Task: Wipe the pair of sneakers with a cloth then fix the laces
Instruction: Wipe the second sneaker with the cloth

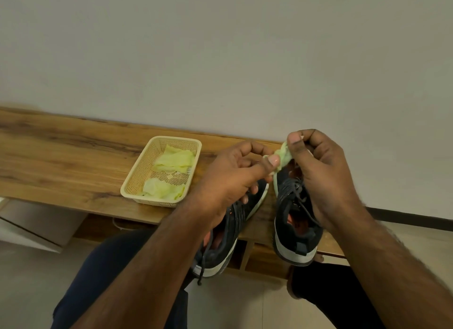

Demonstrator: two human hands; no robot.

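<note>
Head view: a person seated at a low wooden surface, both forearms reaching in from below.
Wall: plain pale wall (220, 46) fills the upper half, meeting the back edge of the wood.
Tabletop: long wood-grain tabletop (61, 157) running left to right; bare wood stretches left of the basket, and the near edge crosses under the sneakers.
Floor: light floor (29, 279) below the near edge at left.
Right sneaker: dark sneaker with pale sole (295, 220), toe toward the wall, heel overhanging the near edge; grey laces loose.
Left sneaker: matching sneaker (228, 233) just beside it, partly hidden by the left forearm, a lace end dangling off the heel side.
Basket: cream perforated basket (137, 179) left of the sneakers, holding crumpled pale-green cloths (175, 160).
Left hand: left hand (230, 174) curled, thumb and fingers pinching one end of the cloth.
Right hand: right hand (316, 166) curled, pinching the other end.
Cloth: small pale-green cloth (283, 157) bunched between both hands, above the right sneaker's toe.
Writing: none readable on sneakers or basket.
</note>
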